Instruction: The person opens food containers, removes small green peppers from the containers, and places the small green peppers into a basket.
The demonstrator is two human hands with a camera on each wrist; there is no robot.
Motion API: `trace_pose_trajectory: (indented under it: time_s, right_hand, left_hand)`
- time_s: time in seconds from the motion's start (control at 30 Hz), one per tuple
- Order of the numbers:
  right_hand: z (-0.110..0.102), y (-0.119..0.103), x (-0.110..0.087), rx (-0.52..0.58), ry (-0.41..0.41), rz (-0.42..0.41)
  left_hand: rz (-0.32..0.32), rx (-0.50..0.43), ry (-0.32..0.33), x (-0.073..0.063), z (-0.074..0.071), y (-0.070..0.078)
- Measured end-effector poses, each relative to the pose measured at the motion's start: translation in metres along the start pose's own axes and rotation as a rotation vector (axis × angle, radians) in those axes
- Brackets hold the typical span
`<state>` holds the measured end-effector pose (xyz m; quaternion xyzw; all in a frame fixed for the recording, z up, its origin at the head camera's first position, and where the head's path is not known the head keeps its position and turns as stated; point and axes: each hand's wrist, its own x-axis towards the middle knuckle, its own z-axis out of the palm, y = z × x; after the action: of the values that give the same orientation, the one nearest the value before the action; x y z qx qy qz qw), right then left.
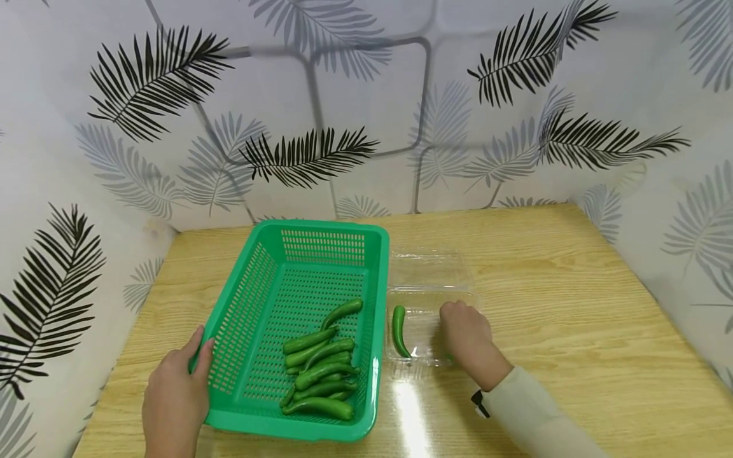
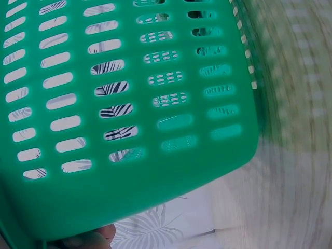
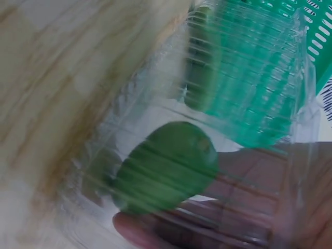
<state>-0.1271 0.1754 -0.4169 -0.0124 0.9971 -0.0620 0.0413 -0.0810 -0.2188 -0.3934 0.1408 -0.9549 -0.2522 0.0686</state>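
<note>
On the left, my left hand (image 1: 176, 395) grips the rim of a green plastic basket (image 1: 380, 331), thumb over the edge. Several green peppers (image 1: 326, 374) lie heaped in the basket's near right part. Beside it sits a clear plastic clamshell container (image 1: 424, 336), lid folded back. One green pepper (image 1: 399, 331) rests along its left side. My right hand (image 1: 466, 340) is over the container's right side, fingers curled down around another green pepper (image 3: 166, 166); in the head view the hand mostly hides it. The right wrist view looks through the ribbed clear wall.
The container's lid (image 1: 429, 268) lies flat toward the back, close to the basket's right wall. Everything stands on a wood-grain table (image 1: 550, 286). A leaf-patterned wall covering (image 1: 366, 108) borders the table at the back and sides.
</note>
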Motion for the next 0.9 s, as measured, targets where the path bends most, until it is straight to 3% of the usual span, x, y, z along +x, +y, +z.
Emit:
trace_pose_trajectory:
  time_s: [0.23,0.4,0.53,0.7,0.9]
  right_hand:
    - [0.001,0.001,0.001,0.050,0.003,-0.024]
    - [-0.009,0.001,0.003,0.097,0.053,-0.063]
    - [-0.023,0.000,0.004,0.140,0.142,-0.112]
    - [-0.041,-0.001,0.003,0.129,0.291,-0.197]
    - [-0.056,-0.011,0.001,0.130,0.414,-0.312]
  left_hand:
    - [0.009,-0.005,0.013,0.000,0.001,0.000]
    - [0.009,0.000,0.012,0.000,0.001,0.000]
    - [0.009,0.001,0.015,0.000,0.001,-0.001]
    - [0.007,-0.003,0.009,0.000,0.001,0.000]
    - [0.002,0.003,0.006,0.000,0.000,0.000]
